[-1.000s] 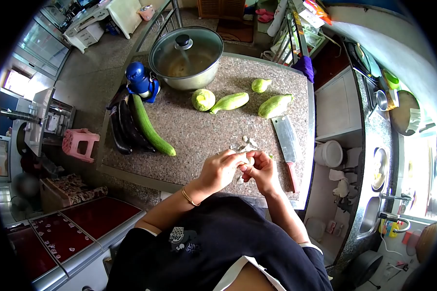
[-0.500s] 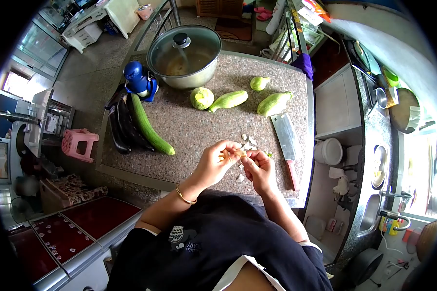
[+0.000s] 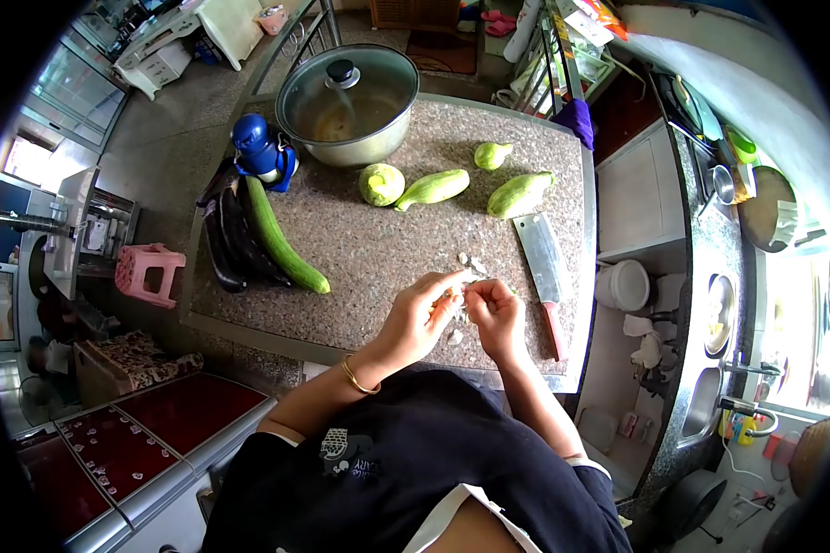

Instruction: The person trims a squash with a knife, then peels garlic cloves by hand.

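Observation:
My left hand (image 3: pixel 413 318) is closed in a pinch over the near part of the table, fingertips toward the right hand. It pinches a small pale thing that looks like a garlic clove, mostly hidden by the fingers. Almost touching it, my right hand (image 3: pixel 498 323) is curled closed, thumb against forefinger; whatever lies between them is too small to make out. Pale papery skins (image 3: pixel 455 337) lie under and beyond the hands. To the right is a cleaver (image 3: pixel 542 258) with a red handle, its blade pointing away from me.
Several pale green squashes (image 3: pixel 433 190) lie across the far side of the stone-topped table (image 3: pixel 360 240). A lidded pot (image 3: pixel 349 111) stands at the back, beside a blue bottle (image 3: pixel 260 152). Dark eggplants (image 3: pixel 235 235) and a long green gourd (image 3: pixel 281 235) lie at left.
The fingers have shifted: my right hand has curled tighter and pulled slightly away from the left. The pale clove between them is less visible. The view has moved slightly.

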`<control>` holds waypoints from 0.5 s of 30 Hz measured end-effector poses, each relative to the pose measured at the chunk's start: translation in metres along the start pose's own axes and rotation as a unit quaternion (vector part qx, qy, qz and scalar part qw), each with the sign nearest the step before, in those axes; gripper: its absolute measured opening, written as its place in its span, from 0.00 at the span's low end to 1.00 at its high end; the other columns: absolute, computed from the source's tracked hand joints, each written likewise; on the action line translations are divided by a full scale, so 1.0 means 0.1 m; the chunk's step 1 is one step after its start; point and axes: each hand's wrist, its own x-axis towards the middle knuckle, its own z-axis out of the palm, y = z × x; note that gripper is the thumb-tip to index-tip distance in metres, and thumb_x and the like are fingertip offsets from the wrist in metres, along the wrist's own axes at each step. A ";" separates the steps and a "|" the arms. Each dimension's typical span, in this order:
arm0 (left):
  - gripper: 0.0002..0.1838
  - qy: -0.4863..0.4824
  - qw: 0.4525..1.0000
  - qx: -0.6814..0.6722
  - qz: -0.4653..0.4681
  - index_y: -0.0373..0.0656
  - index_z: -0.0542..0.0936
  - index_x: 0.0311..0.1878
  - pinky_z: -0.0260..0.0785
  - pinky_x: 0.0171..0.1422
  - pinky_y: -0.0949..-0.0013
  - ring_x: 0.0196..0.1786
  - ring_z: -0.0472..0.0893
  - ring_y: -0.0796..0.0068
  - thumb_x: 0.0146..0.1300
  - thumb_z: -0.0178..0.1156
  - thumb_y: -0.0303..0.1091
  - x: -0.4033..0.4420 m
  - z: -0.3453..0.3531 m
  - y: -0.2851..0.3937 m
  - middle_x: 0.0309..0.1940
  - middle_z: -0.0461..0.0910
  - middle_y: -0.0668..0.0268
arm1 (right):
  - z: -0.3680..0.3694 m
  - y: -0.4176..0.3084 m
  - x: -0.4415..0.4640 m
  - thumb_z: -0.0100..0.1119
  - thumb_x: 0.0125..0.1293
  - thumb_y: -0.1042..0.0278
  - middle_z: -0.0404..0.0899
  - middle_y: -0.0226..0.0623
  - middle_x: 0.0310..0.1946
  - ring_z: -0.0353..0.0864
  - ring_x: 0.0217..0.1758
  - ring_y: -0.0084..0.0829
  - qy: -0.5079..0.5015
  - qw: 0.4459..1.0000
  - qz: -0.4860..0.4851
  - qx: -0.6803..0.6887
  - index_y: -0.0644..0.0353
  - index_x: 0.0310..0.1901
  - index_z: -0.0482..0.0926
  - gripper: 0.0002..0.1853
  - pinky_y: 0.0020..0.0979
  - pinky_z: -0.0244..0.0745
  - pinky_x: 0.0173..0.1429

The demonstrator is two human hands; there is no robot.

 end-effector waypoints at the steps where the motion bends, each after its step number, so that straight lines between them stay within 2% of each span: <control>1: 0.18 0.000 1.000 -0.004 0.006 0.36 0.72 0.53 0.70 0.36 0.72 0.33 0.77 0.72 0.59 0.55 0.21 0.00 0.00 0.00 0.34 0.77 0.59 | -0.02 0.03 0.03 0.55 0.62 0.72 0.73 0.25 0.23 0.65 0.24 0.12 0.000 1.000 0.000 0.000 0.66 0.35 0.74 0.06 0.17 0.61 0.27; 3: 0.18 -0.001 1.000 -0.009 0.014 0.35 0.72 0.55 0.70 0.39 0.73 0.35 0.77 0.74 0.60 0.54 0.21 0.00 -0.04 0.02 0.35 0.77 0.60 | -0.09 0.10 0.09 0.55 0.60 0.76 0.72 0.24 0.22 0.65 0.24 0.11 0.024 0.983 -0.011 -0.184 0.67 0.34 0.75 0.04 0.16 0.61 0.27; 5: 0.20 -0.018 0.999 0.033 0.029 0.36 0.70 0.58 0.70 0.40 0.73 0.36 0.77 0.72 0.60 0.54 0.21 0.04 -0.12 0.08 0.35 0.75 0.60 | -0.12 0.12 0.10 0.55 0.60 0.76 0.72 0.23 0.21 0.64 0.23 0.10 0.028 0.986 -0.017 -0.163 0.67 0.35 0.76 0.04 0.16 0.60 0.26; 7: 0.18 -0.016 0.998 0.050 0.027 0.35 0.70 0.54 0.71 0.40 0.72 0.36 0.77 0.72 0.60 0.55 0.21 0.01 -0.11 0.09 0.33 0.75 0.60 | -0.12 0.05 0.05 0.55 0.61 0.75 0.72 0.23 0.21 0.64 0.24 0.10 0.010 0.998 0.033 -0.056 0.67 0.36 0.77 0.05 0.15 0.60 0.27; 9: 0.14 -0.011 0.998 0.004 -0.058 0.36 0.71 0.49 0.72 0.40 0.72 0.36 0.78 0.71 0.59 0.56 0.21 -0.02 -0.08 0.07 0.33 0.75 0.60 | -0.07 -0.11 -0.01 0.56 0.62 0.75 0.73 0.23 0.22 0.64 0.24 0.10 0.000 0.999 0.023 -0.049 0.67 0.39 0.78 0.06 0.15 0.60 0.26; 10: 0.11 -0.018 0.999 0.020 -0.044 0.37 0.70 0.45 0.73 0.39 0.71 0.36 0.79 0.70 0.59 0.57 0.22 -0.01 -0.08 0.05 0.33 0.77 0.58 | -0.04 -0.18 -0.04 0.56 0.62 0.74 0.73 0.23 0.22 0.65 0.24 0.11 -0.011 0.999 -0.002 -0.037 0.67 0.39 0.78 0.07 0.15 0.61 0.27; 11: 0.11 -0.020 0.999 0.019 -0.044 0.37 0.70 0.45 0.73 0.39 0.71 0.36 0.79 0.70 0.59 0.57 0.22 -0.01 -0.08 0.05 0.33 0.77 0.58 | -0.02 -0.21 -0.06 0.57 0.62 0.74 0.74 0.24 0.22 0.65 0.24 0.11 -0.021 0.999 -0.026 -0.025 0.67 0.40 0.78 0.07 0.15 0.61 0.27; 15: 0.12 -0.021 0.996 0.090 0.012 0.37 0.71 0.45 0.73 0.37 0.69 0.36 0.81 0.63 0.57 0.57 0.20 0.00 -0.07 0.07 0.33 0.78 0.56 | -0.01 -0.26 -0.10 0.57 0.62 0.75 0.74 0.24 0.22 0.66 0.23 0.11 -0.037 0.999 -0.020 -0.002 0.66 0.39 0.78 0.06 0.16 0.62 0.26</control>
